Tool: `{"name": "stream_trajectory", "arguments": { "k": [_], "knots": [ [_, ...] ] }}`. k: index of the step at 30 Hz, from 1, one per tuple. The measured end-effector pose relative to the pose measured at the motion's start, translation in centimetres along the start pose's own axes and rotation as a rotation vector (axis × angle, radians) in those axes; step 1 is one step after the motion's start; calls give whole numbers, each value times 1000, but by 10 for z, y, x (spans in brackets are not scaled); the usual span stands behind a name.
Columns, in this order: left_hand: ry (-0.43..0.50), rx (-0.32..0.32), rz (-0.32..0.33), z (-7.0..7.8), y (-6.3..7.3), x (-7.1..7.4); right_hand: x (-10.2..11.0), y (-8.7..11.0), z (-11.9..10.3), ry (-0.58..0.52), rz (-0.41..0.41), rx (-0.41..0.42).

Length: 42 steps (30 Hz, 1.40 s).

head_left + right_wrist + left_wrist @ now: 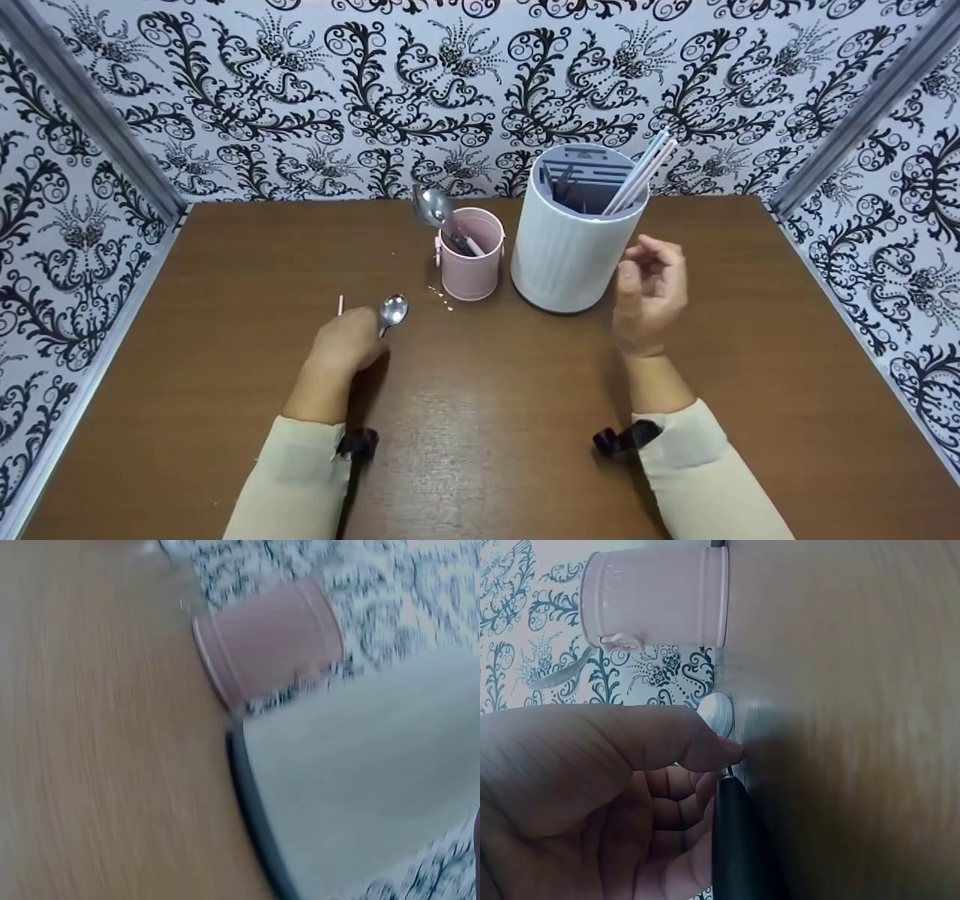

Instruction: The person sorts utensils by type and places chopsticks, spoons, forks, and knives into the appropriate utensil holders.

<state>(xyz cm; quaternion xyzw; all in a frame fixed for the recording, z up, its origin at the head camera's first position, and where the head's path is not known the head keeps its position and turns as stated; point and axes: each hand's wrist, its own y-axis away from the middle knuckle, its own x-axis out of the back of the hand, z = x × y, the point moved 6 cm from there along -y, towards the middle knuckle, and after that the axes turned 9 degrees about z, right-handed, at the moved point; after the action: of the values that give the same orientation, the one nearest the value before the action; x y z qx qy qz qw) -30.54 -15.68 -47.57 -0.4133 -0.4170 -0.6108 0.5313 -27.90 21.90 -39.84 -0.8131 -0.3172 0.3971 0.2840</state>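
My left hand [346, 341] is low over the left part of the table, thumb and fingers at the neck of a metal spoon [394, 309]. In the left wrist view the thumb and curled fingers pinch that spoon, whose black handle [733, 840] runs down beneath the palm. A thin pale stick-like end [340, 305] pokes out past the knuckles; the hand hides the rest. My right hand [651, 296], fingers loosely bent and holding nothing, hovers just right of a tall white utensil holder [566, 255]. That holder carries pale chopsticks [643, 174] and dark utensils.
A small pink bucket [470, 277] stands between the hands, left of the white holder, with spoons and other utensils [435, 206] leaning in it. White crumbs [442, 298] lie by its base. Patterned panels [450, 97] enclose the brown table [480, 420] at the back and sides.
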Motion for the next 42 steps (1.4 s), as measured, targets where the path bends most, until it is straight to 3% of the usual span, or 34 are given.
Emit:
{"name": "stream_trajectory", "arguments": {
  "k": [5, 9, 14, 20, 24, 27, 31, 37, 42],
  "knots": [
    [33, 2, 0, -1, 1, -1, -26, 17, -13, -14, -121, -7],
    [60, 9, -9, -2, 2, -1, -47, 32, -15, 7, -231, -59],
    [97, -4, -20, 1, 2, -1, -70, 56, -9, 18, -371, -183],
    [113, -60, -47, 7, 0, 0, -86, 87, 9, 155, -487, -363],
    [152, -93, -35, 13, 1, 4, -90, 105, 20, 250, -514, -484],
    [189, -108, -6, 17, 2, 9, -89, 113, 28, 296, -498, -530],
    [248, -104, 32, 24, 4, 18, -86, 120, 37, 340, -486, -546],
    [332, -92, 107, 31, 7, 31, -88, 130, 45, 404, -551, -504],
    [415, -69, 177, 35, 7, 39, -91, 136, 50, 435, -556, -511]
  ]
}}
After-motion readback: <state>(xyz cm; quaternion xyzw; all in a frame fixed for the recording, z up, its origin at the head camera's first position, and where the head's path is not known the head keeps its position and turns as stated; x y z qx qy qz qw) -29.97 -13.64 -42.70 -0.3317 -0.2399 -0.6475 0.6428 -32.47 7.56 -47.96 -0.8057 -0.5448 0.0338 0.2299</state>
